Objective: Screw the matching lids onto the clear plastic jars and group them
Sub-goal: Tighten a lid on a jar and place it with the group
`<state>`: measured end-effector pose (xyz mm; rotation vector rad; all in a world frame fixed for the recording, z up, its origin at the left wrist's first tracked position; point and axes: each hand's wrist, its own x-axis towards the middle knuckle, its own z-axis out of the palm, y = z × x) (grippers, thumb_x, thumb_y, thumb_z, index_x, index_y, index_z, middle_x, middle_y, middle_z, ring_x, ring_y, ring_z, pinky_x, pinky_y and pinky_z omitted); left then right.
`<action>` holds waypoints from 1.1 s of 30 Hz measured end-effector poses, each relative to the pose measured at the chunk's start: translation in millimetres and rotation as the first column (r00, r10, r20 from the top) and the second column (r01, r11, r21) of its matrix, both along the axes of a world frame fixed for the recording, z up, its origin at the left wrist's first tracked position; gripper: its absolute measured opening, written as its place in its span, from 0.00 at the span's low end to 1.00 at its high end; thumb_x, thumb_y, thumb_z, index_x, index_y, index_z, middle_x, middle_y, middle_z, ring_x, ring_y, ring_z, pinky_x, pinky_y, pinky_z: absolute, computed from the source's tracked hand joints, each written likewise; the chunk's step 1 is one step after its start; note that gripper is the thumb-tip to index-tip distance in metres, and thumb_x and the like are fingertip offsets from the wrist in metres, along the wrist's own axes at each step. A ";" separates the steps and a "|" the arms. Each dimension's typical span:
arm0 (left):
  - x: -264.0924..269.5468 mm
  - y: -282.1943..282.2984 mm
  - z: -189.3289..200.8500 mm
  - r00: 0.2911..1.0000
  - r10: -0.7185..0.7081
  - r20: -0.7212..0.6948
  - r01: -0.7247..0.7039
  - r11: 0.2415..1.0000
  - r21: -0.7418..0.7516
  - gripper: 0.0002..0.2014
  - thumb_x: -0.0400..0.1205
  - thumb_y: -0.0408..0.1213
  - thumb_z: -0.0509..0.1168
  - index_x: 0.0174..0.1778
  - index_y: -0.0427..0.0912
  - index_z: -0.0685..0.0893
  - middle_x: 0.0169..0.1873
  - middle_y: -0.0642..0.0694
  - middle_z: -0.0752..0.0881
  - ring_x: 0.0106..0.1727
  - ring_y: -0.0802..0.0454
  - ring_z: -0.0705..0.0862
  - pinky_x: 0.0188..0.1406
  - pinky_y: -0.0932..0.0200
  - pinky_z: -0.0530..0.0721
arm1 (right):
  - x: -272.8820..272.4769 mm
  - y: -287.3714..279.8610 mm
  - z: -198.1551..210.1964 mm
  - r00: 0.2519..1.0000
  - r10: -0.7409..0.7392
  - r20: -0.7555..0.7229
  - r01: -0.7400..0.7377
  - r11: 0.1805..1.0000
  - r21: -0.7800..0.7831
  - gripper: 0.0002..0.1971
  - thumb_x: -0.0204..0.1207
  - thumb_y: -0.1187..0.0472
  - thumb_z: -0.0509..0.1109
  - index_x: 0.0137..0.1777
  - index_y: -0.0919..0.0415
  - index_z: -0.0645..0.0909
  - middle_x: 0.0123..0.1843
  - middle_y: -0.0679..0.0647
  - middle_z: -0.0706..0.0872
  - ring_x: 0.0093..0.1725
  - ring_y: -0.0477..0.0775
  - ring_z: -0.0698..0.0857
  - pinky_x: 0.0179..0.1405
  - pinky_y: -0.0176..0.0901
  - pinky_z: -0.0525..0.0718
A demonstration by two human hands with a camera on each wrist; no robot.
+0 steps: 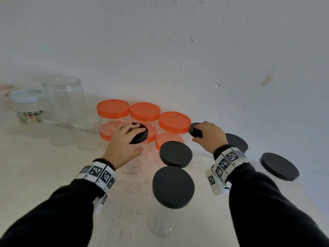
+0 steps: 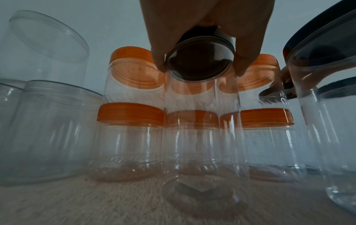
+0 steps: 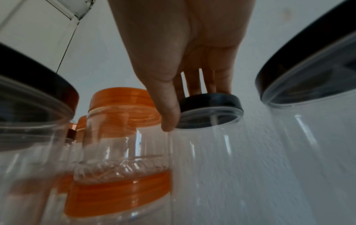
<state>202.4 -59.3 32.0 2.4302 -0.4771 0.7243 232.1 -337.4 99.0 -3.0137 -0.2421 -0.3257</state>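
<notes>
Jars of clear plastic crowd the pale surface (image 1: pixel 44 175) in the head view. The left hand (image 1: pixel 122 141) has its grip curled over a small black lid (image 1: pixel 140 133) sitting on a narrow clear jar (image 1: pixel 133 164), thumb on the near side and fingers across the top. The right hand (image 1: pixel 209 134) grips a second small black lid (image 1: pixel 195 130) the same way. Between the two grips stand the orange-lidded jars (image 1: pixel 174 122), stacked two high against the wall. Nearer the person than both grips stand two black-lidded jars (image 1: pixel 173 186); two more sit to the right of the right hand. Far to the left of the left grip are an open tall jar (image 1: pixel 64 98) and a jar with a pale blue lid (image 1: pixel 26 104).

From the left wrist, fingers (image 2: pixel 159 60) and thumb clamp the rim of the black lid (image 2: pixel 200 60) on its narrow jar (image 2: pixel 202 137), with orange-lidded jars (image 2: pixel 131 137) just behind and lidless jars (image 2: pixel 48 129) to the left.

From the right wrist, the thumb (image 3: pixel 167 106) and fingers pinch the black lid (image 3: pixel 210 102) atop its clear jar (image 3: pixel 221 167); whether it is fully threaded on is blurred, so I cannot tell. An orange-lidded stack (image 3: pixel 119 144) stands just left of that grip, touching or nearly so.
</notes>
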 end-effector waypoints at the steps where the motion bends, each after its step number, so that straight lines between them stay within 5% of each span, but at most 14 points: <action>1: 0.1 0.2 0.1 1.000 -0.001 -0.002 0.001 1.000 -0.006 0.33 0.67 0.56 0.59 0.66 0.44 0.81 0.63 0.46 0.79 0.65 0.44 0.71 0.65 0.53 0.65 | -0.9 1.2 0.0 1.000 0.006 0.001 -0.006 1.000 0.000 0.19 0.76 0.52 0.70 0.65 0.56 0.78 0.59 0.53 0.80 0.56 0.55 0.78 0.48 0.42 0.74; 14: -0.2 0.5 -0.3 1.000 -0.005 -0.007 0.005 1.000 -0.015 0.32 0.68 0.56 0.60 0.67 0.45 0.80 0.63 0.47 0.79 0.66 0.46 0.70 0.65 0.53 0.65 | -12.4 -14.4 7.7 1.000 0.031 0.006 -0.031 0.989 0.142 0.24 0.75 0.52 0.70 0.70 0.55 0.73 0.67 0.52 0.77 0.65 0.53 0.74 0.57 0.47 0.77; 17: -0.3 0.2 0.0 1.000 0.010 0.002 -0.010 1.000 -0.025 0.28 0.70 0.45 0.71 0.67 0.44 0.80 0.64 0.45 0.79 0.66 0.43 0.70 0.65 0.52 0.65 | -21.6 -35.2 11.6 0.998 -0.052 0.034 0.050 0.995 0.082 0.29 0.74 0.48 0.71 0.73 0.55 0.70 0.73 0.51 0.71 0.72 0.54 0.67 0.61 0.48 0.73; 21: -0.3 -1.9 1.1 1.000 0.026 0.005 -0.026 0.999 -0.021 0.29 0.69 0.35 0.77 0.67 0.43 0.80 0.64 0.44 0.79 0.66 0.41 0.71 0.65 0.52 0.64 | -31.9 -64.4 7.4 0.970 -0.214 -0.115 0.213 0.977 -0.015 0.38 0.70 0.42 0.72 0.77 0.53 0.63 0.81 0.55 0.59 0.77 0.63 0.60 0.71 0.57 0.66; 25: -1.7 -2.9 2.6 1.000 0.029 -0.013 -0.029 0.999 -0.020 0.29 0.69 0.35 0.77 0.67 0.43 0.80 0.65 0.43 0.78 0.67 0.41 0.70 0.66 0.52 0.64 | -37.9 -74.3 0.8 0.948 -0.234 -0.217 0.245 0.969 0.025 0.36 0.74 0.49 0.72 0.79 0.52 0.59 0.80 0.58 0.59 0.74 0.68 0.62 0.69 0.58 0.69; 33: -1.7 -2.4 2.4 1.000 0.024 -0.004 -0.024 0.999 -0.020 0.29 0.69 0.34 0.77 0.67 0.42 0.80 0.65 0.43 0.78 0.67 0.42 0.70 0.66 0.55 0.62 | -30.6 -70.0 -5.2 0.954 -0.243 -0.174 0.273 0.945 0.181 0.33 0.74 0.52 0.72 0.77 0.54 0.63 0.73 0.60 0.66 0.71 0.64 0.62 0.62 0.54 0.73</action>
